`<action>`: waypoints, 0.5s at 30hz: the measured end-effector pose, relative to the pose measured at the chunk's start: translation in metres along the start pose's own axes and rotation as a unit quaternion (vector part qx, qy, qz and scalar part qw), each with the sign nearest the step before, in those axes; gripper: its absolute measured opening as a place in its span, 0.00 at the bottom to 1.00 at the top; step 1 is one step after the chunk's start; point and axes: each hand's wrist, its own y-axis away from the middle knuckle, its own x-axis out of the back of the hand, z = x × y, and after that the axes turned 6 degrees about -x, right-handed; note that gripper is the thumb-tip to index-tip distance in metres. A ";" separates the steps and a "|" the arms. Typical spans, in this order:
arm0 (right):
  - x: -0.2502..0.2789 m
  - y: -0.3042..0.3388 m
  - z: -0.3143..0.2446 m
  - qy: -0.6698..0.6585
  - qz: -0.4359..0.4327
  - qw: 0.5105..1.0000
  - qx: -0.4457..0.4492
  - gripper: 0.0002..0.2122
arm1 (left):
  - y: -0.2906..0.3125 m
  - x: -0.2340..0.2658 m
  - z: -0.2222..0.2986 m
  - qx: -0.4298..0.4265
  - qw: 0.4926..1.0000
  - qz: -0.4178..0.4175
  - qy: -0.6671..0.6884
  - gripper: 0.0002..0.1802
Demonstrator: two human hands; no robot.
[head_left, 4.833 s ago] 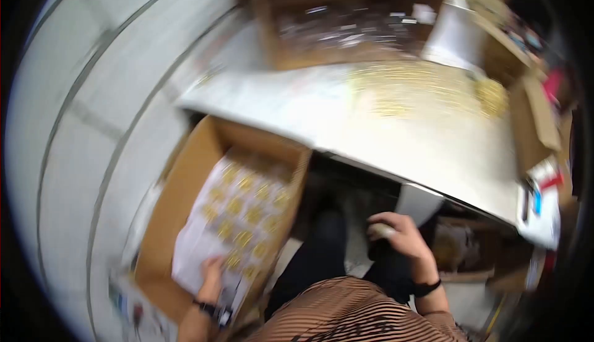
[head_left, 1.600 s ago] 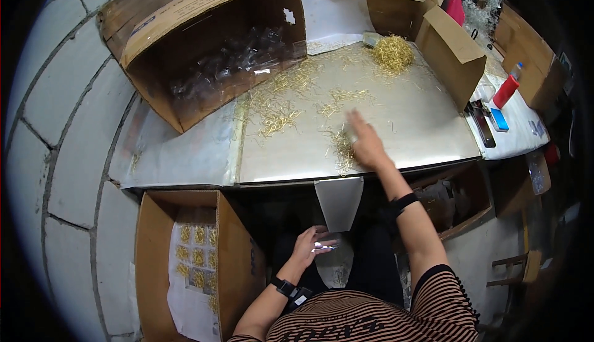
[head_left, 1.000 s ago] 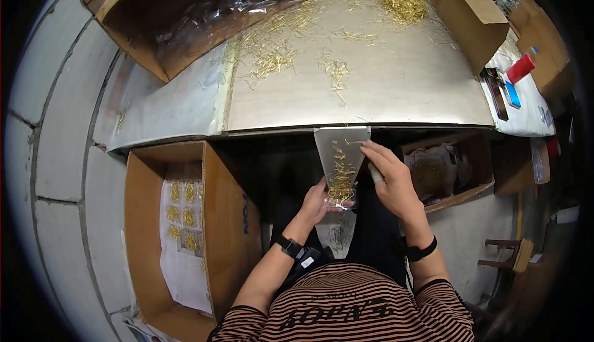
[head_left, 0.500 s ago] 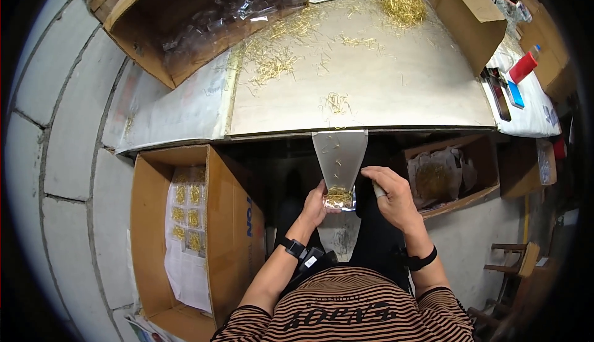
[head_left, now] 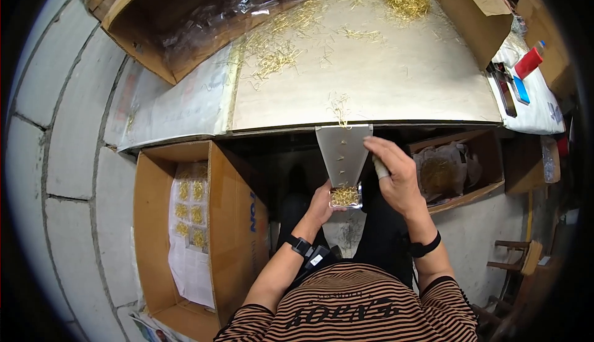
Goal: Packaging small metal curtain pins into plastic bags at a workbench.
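Observation:
My left hand (head_left: 320, 203) grips a small clear plastic box (head_left: 345, 206) filled with thin, bent gold wire pieces (head_left: 344, 195). The box sits under the lower end of a grey chute (head_left: 343, 156), which slopes down from the table's front edge. A few loose wire pieces lie along the chute. My right hand (head_left: 396, 172) is at the chute's right edge, fingers stretched out and holding nothing; whether the fingertips touch the edge I cannot tell. The thumb has a pale wrap on it. At the top of the chute lies a small cluster of gold wire pieces (head_left: 339, 107) on the table.
The pale table (head_left: 396, 88) carries scattered wire pieces and a large gold heap (head_left: 407, 0). A carton (head_left: 167, 57) of clear plastic boxes stands far left. Below left, another carton (head_left: 154, 218) holds filled boxes in rows. A lined carton (head_left: 489, 181) sits below right, near a wooden stool (head_left: 529, 257).
My right hand has moved up slightly, alongside the chute. The box's top now shows more openly below the chute's end, with wire pieces spread in it. The whole view has shifted slightly.

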 end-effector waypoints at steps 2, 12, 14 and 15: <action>0.000 -0.005 -0.005 -0.001 0.001 1.000 0.006 0.18 | 0.000 -0.004 0.003 0.002 1.000 0.000 -0.001 0.25; -0.016 -0.017 0.008 0.029 0.036 0.999 0.028 0.17 | 0.000 0.009 0.005 -0.004 1.000 0.028 0.014 0.26; -0.023 -0.036 0.008 0.056 0.016 0.998 0.013 0.17 | 0.000 0.007 0.004 -0.007 1.000 0.003 -0.024 0.26; -0.032 -0.049 0.006 0.119 0.013 0.993 0.003 0.18 | 0.000 0.004 0.003 -0.005 1.000 0.000 -0.027 0.26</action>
